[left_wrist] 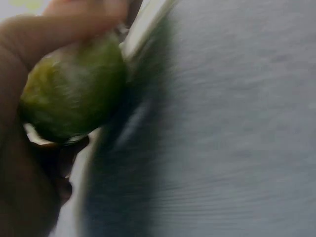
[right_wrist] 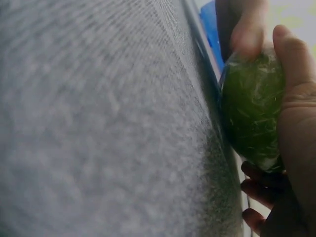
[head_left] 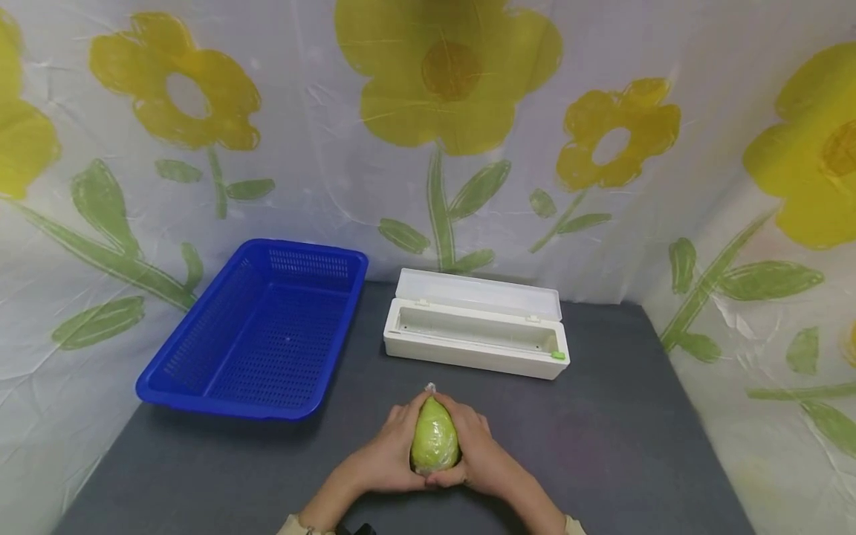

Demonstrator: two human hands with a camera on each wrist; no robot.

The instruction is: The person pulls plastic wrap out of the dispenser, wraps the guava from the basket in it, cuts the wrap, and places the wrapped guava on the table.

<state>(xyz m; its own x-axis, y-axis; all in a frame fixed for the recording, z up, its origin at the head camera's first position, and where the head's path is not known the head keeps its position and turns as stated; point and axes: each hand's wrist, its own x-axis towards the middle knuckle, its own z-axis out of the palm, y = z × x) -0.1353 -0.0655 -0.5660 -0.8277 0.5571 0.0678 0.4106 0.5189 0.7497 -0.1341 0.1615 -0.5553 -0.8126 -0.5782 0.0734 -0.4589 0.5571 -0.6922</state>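
Note:
Both hands grip a green pear-shaped fruit (head_left: 435, 435) between them, low in the middle of the head view. Clear cling film covers the fruit, with a twisted bit of film standing up at its top. My left hand (head_left: 391, 455) holds its left side and my right hand (head_left: 483, 455) its right side. Thumbs and fingers come round toward each other at both ends of the fruit. In the right wrist view, crinkled film shows over the fruit (right_wrist: 254, 106), close over the table. The left wrist view is blurred, with the fruit (left_wrist: 74, 91) held inside the hand.
Beyond the hands stands a long white cling film dispenser (head_left: 475, 359), its lid (head_left: 478, 292) open and a green slider (head_left: 558, 355) at its right end. A blue plastic basket (head_left: 227, 409) sits at left on the dark grey table (head_left: 602, 446). A flower-printed curtain (head_left: 301, 186) hangs behind.

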